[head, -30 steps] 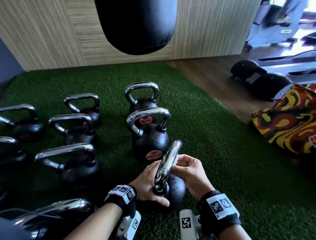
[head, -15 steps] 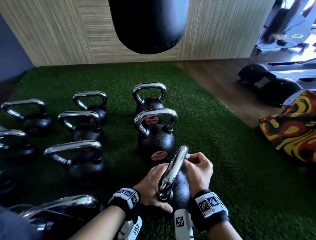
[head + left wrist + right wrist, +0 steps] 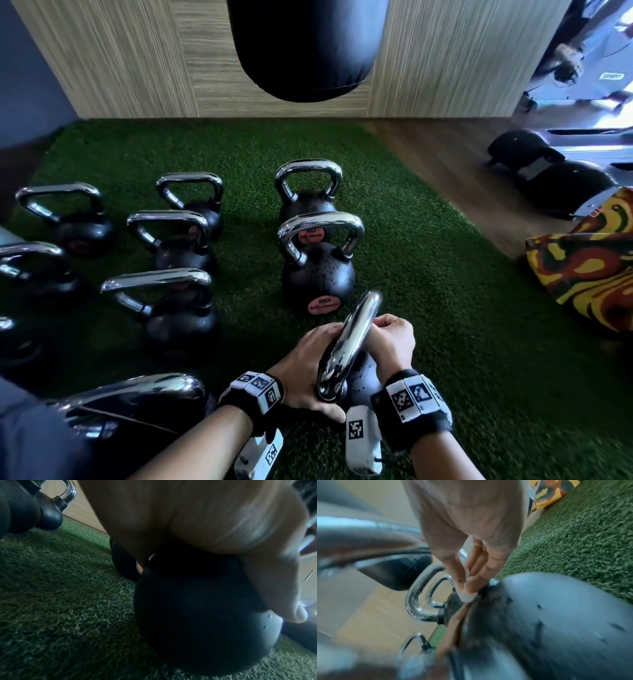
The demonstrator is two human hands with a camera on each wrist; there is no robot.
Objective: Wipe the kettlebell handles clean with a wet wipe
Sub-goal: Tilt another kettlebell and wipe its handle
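Note:
A black kettlebell [image 3: 205, 615] with a chrome handle [image 3: 349, 346] stands on the green turf just in front of me. My left hand [image 3: 308, 370] grips its round body from the left, thumb laid across the near side. My right hand [image 3: 390, 339] is on the handle's right side, fingers curled. In the right wrist view its fingertips pinch a small white wet wipe [image 3: 467, 595] against the far base of the handle [image 3: 368, 536]. Two more kettlebells [image 3: 318, 274] stand in a row behind it.
Several other chrome-handled kettlebells [image 3: 171, 305] stand on the turf to the left, one [image 3: 137, 401] close by my left forearm. A black punching bag [image 3: 305, 48] hangs ahead. A patterned bag [image 3: 589, 267] and gym machines [image 3: 555, 178] lie at the right on wooden floor.
My right hand has slid from the handle's top down along its right side toward the base. The left hand keeps holding the body. The head view has shifted slightly.

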